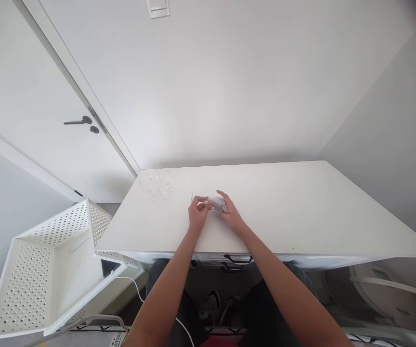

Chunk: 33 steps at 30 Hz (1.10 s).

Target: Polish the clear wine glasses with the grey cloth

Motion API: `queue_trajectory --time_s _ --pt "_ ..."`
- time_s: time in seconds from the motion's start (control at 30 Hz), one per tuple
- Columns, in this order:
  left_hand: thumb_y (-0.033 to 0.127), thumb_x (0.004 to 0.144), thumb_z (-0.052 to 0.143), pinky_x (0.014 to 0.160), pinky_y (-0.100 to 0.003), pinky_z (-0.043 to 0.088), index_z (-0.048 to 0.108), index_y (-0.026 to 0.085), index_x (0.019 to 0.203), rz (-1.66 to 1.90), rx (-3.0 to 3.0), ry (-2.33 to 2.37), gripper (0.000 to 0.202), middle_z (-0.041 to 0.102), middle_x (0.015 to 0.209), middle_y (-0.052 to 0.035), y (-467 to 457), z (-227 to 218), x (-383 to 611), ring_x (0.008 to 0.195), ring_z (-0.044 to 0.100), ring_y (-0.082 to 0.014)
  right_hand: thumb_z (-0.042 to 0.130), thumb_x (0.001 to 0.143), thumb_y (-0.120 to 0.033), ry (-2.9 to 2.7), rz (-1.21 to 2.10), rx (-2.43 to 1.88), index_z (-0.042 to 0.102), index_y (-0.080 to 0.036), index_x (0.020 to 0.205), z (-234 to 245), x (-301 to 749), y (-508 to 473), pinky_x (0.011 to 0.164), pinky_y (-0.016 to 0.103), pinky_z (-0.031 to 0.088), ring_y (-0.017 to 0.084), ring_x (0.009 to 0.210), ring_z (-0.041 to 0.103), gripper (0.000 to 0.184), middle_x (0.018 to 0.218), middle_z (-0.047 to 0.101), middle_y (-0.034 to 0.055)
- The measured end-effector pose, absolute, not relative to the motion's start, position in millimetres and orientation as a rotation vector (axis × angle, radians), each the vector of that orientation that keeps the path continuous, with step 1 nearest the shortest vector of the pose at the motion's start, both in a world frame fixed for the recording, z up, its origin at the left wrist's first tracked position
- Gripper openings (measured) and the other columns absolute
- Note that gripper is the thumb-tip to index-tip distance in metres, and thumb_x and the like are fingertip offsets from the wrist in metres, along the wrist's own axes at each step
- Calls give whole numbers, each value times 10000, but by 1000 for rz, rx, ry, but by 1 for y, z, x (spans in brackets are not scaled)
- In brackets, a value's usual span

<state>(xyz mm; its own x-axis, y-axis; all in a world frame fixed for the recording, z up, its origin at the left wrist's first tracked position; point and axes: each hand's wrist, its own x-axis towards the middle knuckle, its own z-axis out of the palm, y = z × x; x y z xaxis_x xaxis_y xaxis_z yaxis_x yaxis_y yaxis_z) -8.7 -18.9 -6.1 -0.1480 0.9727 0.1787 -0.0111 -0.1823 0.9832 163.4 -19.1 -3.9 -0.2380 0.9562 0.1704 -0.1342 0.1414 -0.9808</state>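
Both hands meet above the middle of the white tabletop. My right hand curls around a crumpled white cloth, which seems to cover the bowl of a clear stemmed glass. My left hand is closed at the glass's stem, left of the cloth. A thin edge, apparently the glass's foot, shows just beyond the left fingers. Most of the glass is hidden by fingers and cloth. Several clear stemmed glasses are grouped at the table's back left corner, hard to see against the white.
A white perforated bin stands beyond the table's left end, with a white cable running near it. Dark drawer handles sit below the front edge. A wall rises behind, and a door stands at the left.
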Motion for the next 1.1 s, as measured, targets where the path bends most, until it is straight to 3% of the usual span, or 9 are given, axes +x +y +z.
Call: queue_trajectory --time_s 0.33,0.57,0.77,0.87,1.0,1.1 --pt "538 876 755 792 -365 636 657 195 1035 1502 1211 1295 390 680 1065 -50 -19 -2 -7 737 741 -146 661 701 -155 -1153 1419 -855 557 -341 1359 -8 163 -14 861 343 484 217 958 604 692 1065 648 8" --pt "476 846 801 820 -352 614 647 216 1051 1384 1395 1201 366 727 1148 -83 -21 -4 -5 852 765 -186 585 690 -118 -1271 1347 -904 505 -352 1488 -7 169 -20 1001 418 465 243 1121 606 835 1231 667 29" --pt "495 853 783 803 -352 606 662 205 1044 1482 1287 1293 367 712 1137 -80 -19 -7 -5 793 763 -180 649 690 -154 -1166 1472 -825 554 -325 1324 -5 167 -18 870 351 497 207 928 630 663 1063 653 2" --pt "480 867 774 844 -364 606 660 212 1075 1488 1291 1230 357 713 1136 -74 -20 -6 -4 841 773 -192 675 714 -183 -1127 1362 -847 525 -347 1363 -4 165 -18 878 363 505 229 993 629 686 1126 654 16" --pt "456 869 780 832 -355 602 673 221 1086 1436 1340 1233 337 735 1089 -66 -22 -4 -4 879 777 -208 666 753 -180 -1336 1176 -988 579 -345 1373 -3 167 -20 1010 422 464 263 1167 583 647 1293 635 38" --pt "452 875 779 810 -340 608 671 225 1087 1436 1359 1200 329 726 1160 -77 -21 -6 -4 882 761 -190 684 806 -225 -1357 1269 -923 557 -339 1409 -4 170 -19 975 418 481 253 1110 605 627 1244 662 40"
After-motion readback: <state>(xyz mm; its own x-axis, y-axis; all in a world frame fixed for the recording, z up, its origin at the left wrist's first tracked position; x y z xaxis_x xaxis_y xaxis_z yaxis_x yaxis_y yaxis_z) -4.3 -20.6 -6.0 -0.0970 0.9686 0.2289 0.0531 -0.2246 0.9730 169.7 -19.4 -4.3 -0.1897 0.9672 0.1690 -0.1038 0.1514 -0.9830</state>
